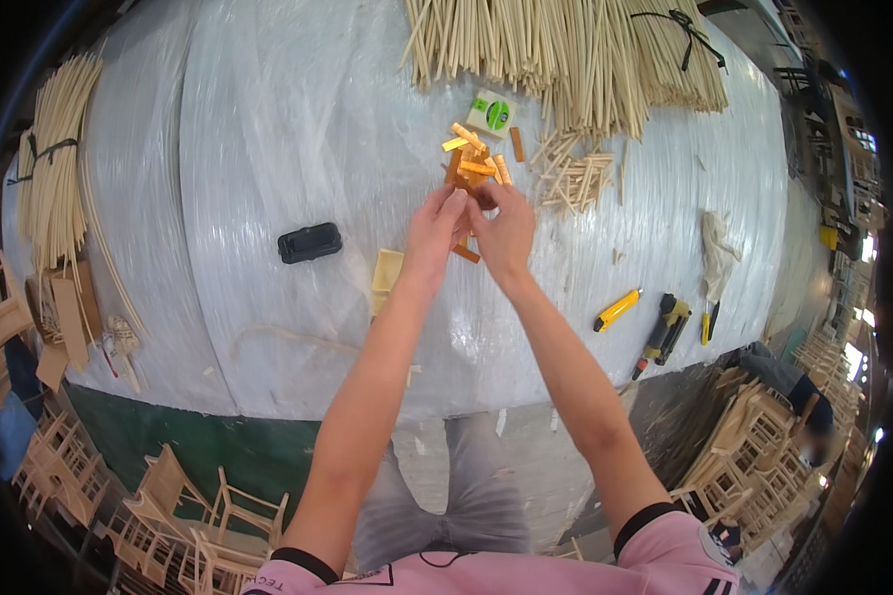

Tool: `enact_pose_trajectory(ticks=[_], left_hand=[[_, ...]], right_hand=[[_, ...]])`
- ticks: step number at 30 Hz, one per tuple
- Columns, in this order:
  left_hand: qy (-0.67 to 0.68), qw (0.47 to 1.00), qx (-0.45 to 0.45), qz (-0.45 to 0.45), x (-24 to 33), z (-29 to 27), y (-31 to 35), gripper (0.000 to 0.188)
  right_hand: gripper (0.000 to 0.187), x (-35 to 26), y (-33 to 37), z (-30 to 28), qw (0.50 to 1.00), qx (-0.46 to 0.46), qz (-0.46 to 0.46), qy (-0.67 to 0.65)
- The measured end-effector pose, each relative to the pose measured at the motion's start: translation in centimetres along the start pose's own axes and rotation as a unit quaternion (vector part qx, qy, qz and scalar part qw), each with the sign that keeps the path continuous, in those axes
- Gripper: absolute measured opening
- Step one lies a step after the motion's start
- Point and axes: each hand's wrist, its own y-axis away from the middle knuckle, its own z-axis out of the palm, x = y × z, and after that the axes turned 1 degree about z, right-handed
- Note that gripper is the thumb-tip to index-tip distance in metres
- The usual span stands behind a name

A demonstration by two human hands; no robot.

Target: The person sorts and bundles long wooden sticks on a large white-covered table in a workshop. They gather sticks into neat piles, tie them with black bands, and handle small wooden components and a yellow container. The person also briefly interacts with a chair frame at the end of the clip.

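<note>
My left hand (435,230) and my right hand (507,226) meet over the table, fingertips almost touching. Both are closed, thumbs and fingers pinching at copper-coloured strips (456,178) that look like staple strips. My fingers hide much of what lies between them. Just beyond, more shiny orange strips (477,168) lie in a loose heap, some crossing others. One strip (465,253) shows below my fingers, and another strip (516,145) lies apart to the right. Behind the heap sits a small pale box (491,114) with a green label.
Plastic film covers the table (268,149). Wooden rods (556,59) lie at the far side, short sticks (575,178) nearer. A black case (310,243) and yellow block (386,278) are left; a yellow utility knife (617,310) and air-powered tool (663,332) right. Wooden chairs (213,506) stand below.
</note>
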Motion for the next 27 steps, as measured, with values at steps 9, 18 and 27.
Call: enact_pose_trajectory(ticks=[9,18,27], left_hand=[[0.029,0.999,0.017,-0.008,-4.2,-0.5,0.2,0.038],[0.094,0.993,-0.008,-0.068,-5.5,-3.4,2.2,0.033],[0.072,0.986,-0.087,-0.119,-3.3,-3.2,4.9,0.039]], right_hand=[[0.026,1.3,5.3,1.2,0.993,0.01,-0.015,0.114],[0.029,-0.1,6.5,-2.2,0.993,-0.044,0.11,-0.014],[0.018,0.2,2.7,-4.7,0.975,-0.121,0.148,-0.115]])
